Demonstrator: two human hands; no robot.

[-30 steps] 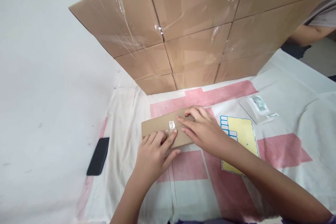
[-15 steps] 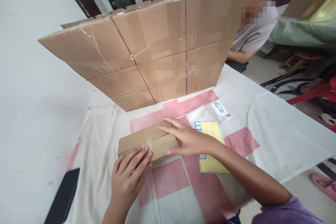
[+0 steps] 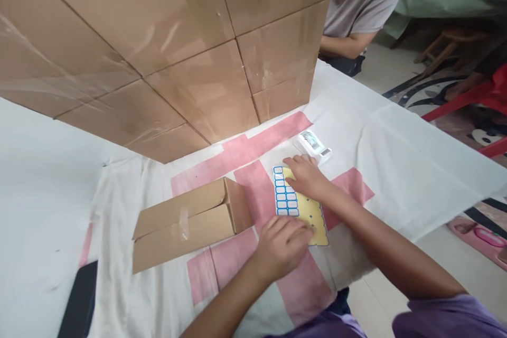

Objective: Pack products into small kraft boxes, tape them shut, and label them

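Observation:
A sheet of blue-edged label stickers on yellow backing (image 3: pixel 311 216) lies on the cloth in front of me. Rows of white labels remain down its left side; the right part is bare yellow. My right hand (image 3: pixel 309 177) rests across the sheet's upper part, thumb and fingers apart. Over the lower part is my left hand (image 3: pixel 283 245), its fingers curled and drawn together. What they pinch, if anything, is hidden. Left of both hands lies a small taped cardboard box (image 3: pixel 182 222), untouched, with a strip of clear tape across its top seam.
A tall wall of taped cartons (image 3: pixel 190 79) stands at the table's back. A small white device with a screen (image 3: pixel 312 141) sits beyond the sheet. On the left is a dark flat object (image 3: pixel 79 301). Another person (image 3: pixel 352 21) is behind the cartons. The tablecloth (image 3: pixel 396 169) is white with pink patches.
Both hands have left the cardboard box and moved right to the label sheet. My view has tilted down and shifted, so the cartons look nearer.

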